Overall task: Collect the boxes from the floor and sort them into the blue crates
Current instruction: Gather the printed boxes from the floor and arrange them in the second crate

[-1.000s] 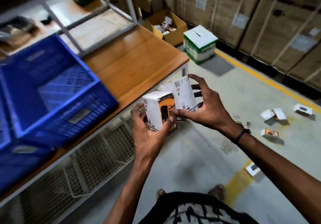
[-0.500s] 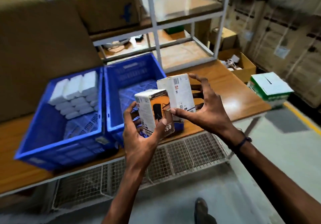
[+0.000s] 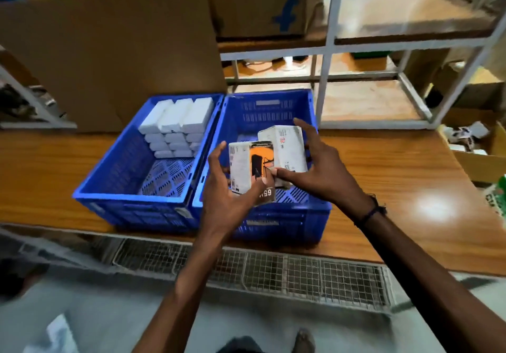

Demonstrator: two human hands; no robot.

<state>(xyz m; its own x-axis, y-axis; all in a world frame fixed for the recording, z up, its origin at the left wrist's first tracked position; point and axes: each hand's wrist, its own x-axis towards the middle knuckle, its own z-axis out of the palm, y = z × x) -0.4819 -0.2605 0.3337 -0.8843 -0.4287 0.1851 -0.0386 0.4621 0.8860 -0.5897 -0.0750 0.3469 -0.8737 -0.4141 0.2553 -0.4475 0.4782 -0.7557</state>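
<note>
Two blue crates stand side by side on a wooden table. The left crate (image 3: 128, 192) holds several white boxes (image 3: 176, 122) stacked at its back. Over the right crate (image 3: 315, 210) my left hand (image 3: 227, 205) grips a white box with an orange and black front (image 3: 250, 170). My right hand (image 3: 320, 172) holds a second white box (image 3: 287, 146) just behind and to the right of the first. The two boxes touch each other above the crate's floor.
The wooden table (image 3: 397, 177) runs left to right, with wire mesh (image 3: 273, 270) beneath its front edge. A large cardboard sheet (image 3: 109, 59) leans behind the crates. A white metal rack (image 3: 331, 51) stands at the back right. An open carton (image 3: 476, 144) sits at the far right.
The view has swung from the floor to face the table. Both hands, each with its box, have come over the right crate. The left crate's white boxes have come into view.
</note>
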